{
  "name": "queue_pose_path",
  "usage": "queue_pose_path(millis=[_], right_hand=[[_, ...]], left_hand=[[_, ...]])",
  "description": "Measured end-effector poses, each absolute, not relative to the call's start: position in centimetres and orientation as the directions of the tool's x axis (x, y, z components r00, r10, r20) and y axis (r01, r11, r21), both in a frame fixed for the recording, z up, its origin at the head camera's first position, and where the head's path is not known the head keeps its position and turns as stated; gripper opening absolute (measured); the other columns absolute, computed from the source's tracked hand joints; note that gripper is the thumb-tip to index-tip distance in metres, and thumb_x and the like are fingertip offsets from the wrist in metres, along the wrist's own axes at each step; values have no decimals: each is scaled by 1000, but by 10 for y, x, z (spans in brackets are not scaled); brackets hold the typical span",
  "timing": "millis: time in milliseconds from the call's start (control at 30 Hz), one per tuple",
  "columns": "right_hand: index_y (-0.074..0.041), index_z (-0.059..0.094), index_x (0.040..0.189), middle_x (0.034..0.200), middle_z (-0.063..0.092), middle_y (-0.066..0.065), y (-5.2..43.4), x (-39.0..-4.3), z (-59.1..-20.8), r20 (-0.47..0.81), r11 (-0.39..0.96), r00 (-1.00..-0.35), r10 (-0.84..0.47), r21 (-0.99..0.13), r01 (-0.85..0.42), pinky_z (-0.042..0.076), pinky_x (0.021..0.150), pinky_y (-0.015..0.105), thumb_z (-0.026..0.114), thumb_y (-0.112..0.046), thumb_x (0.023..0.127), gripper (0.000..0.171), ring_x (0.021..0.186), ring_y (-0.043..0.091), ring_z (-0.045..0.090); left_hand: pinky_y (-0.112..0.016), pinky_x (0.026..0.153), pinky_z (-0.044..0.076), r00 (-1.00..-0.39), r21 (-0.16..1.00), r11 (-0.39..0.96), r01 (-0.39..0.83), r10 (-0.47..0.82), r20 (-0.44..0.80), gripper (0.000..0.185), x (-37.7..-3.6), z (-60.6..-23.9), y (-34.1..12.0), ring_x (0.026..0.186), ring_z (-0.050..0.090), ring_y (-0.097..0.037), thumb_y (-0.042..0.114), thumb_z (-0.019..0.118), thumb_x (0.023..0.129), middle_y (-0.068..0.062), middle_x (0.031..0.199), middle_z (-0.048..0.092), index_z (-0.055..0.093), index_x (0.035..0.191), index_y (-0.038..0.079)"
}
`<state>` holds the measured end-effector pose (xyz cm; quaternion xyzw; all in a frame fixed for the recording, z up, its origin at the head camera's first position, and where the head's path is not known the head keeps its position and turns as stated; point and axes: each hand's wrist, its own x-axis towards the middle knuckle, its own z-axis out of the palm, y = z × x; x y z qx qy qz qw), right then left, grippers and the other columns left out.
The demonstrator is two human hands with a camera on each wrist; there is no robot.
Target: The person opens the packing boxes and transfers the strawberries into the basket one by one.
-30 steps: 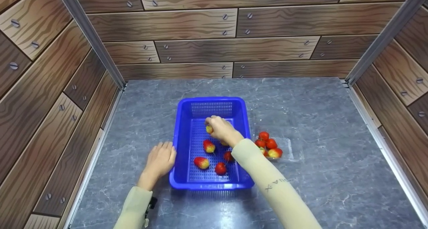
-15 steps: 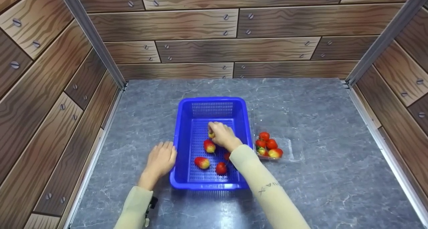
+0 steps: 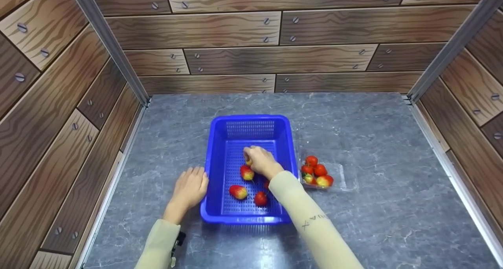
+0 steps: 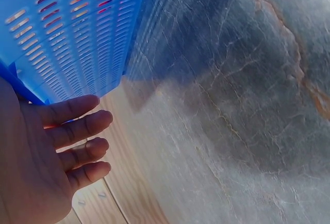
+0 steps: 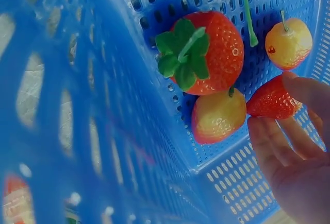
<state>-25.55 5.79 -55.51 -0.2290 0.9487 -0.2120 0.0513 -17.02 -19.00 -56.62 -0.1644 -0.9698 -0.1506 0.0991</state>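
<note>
Head view: my right hand (image 3: pixel 260 161) is pinching a strawberry (image 5: pixel 271 100) low inside the basket (image 3: pixel 220 218), my left hand (image 3: pixel 191 187) spread, steadying its side; I'm judging release comes next.

Pale cream sleeves (image 3: pixel 314 222), dark forearm marking (image 3: pixel 314 220).

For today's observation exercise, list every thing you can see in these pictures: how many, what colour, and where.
Basket: one, blue, perforated plastic, middle of the table.
Strawberries in the basket: at least four in the head view, red and yellow; more may be hidden under the right hand.
Clear tray: one, transparent, on the table right of the basket.
Strawberries in the clear tray: about four, red, one yellowish.
Table: one, grey marble-patterned.
Walls: wood-patterned panels on three sides.
Left hand: fingers straight, against the basket's left outer wall.
Right hand: inside the basket, its grip on one strawberry.
</note>
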Motion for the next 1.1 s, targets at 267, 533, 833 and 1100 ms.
queue_pose_path(millis=[267, 533, 833, 1100], right_hand=[[-9, 59, 82, 82, 58, 6, 58, -254, -557, -15, 809, -891, -454, -426, -405, 53, 70, 46, 69, 10, 75, 23, 80, 30, 60], [-6, 63, 84, 83, 59, 8, 60, -255, -557, 1, 813, -896, -445, -419, -405, 54, 71, 47, 64, 8, 78, 16, 81, 31, 61], [-3, 69, 98, 93, 61, 10, 61, -259, -537, -63, 825, -892, -447, -415, -384, 53, 77, 49, 73, 0, 75, 24, 89, 31, 61], [-6, 69, 110, 104, 61, 9, 67, -263, -506, -94, 830, -883, -460, -399, -390, 52, 88, 45, 70, 6, 73, 38, 101, 30, 60]], left_hand=[[-53, 85, 46, -931, 271, 900, 341, 284, 228, 31, -170, -566, -189, 98, 59, -41, 19, 40, 102, -20, 104, 65, 63, 105, -3], [-54, 88, 46, -936, 276, 901, 335, 284, 209, 33, -170, -566, -189, 101, 59, -41, 19, 39, 102, -20, 109, 66, 63, 109, -3], [-54, 89, 46, -940, 271, 906, 325, 279, 196, 34, -171, -565, -189, 102, 59, -41, 19, 39, 102, -20, 108, 66, 63, 109, -3], [-54, 93, 45, -946, 282, 908, 310, 265, 187, 35, -171, -566, -190, 107, 58, -41, 20, 39, 103, -20, 112, 65, 63, 113, -4]])
